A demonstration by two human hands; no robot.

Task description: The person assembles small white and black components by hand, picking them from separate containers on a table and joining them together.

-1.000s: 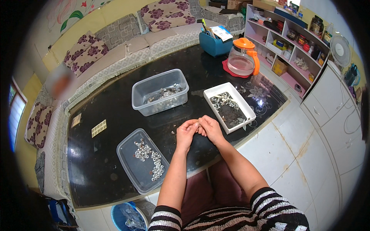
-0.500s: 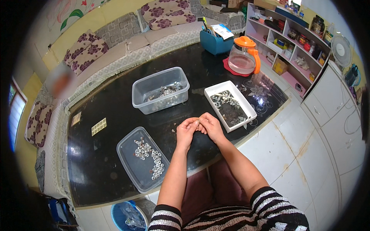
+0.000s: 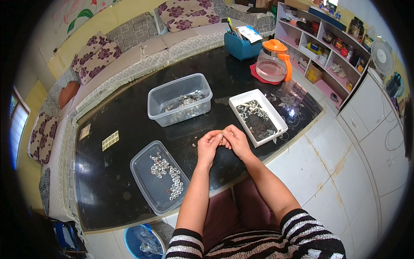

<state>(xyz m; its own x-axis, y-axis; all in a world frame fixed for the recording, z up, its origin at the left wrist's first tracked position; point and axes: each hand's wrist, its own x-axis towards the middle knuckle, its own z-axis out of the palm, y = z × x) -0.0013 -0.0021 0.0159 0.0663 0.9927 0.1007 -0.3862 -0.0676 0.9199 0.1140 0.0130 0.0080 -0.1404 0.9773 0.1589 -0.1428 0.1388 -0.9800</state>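
My left hand (image 3: 208,147) and my right hand (image 3: 236,140) meet above the near side of the black table, fingertips pinched together. Whatever they hold between them is too small and hidden to name. Just right of my hands lies a shallow white tray (image 3: 279,131) with small dark and pale pieces (image 3: 252,113). Beyond them stands a clear plastic tub (image 3: 157,113) holding a heap of small metallic-looking bits (image 3: 188,100). On the left, by my left forearm, a clear plastic lid (image 3: 145,181) carries many small round, ring-like pieces (image 3: 160,167) and a few brownish ones.
A glass jug with an orange lid (image 3: 271,67) sits on a red mat at the far right, beside a blue holder (image 3: 242,46). A pale card (image 3: 110,140) lies at the left on the table (image 3: 108,185). A blue bin (image 3: 144,241) stands on the floor below.
Both hands stay pinched together in almost the same place. The view has shifted very slightly; nothing on the table has visibly moved.
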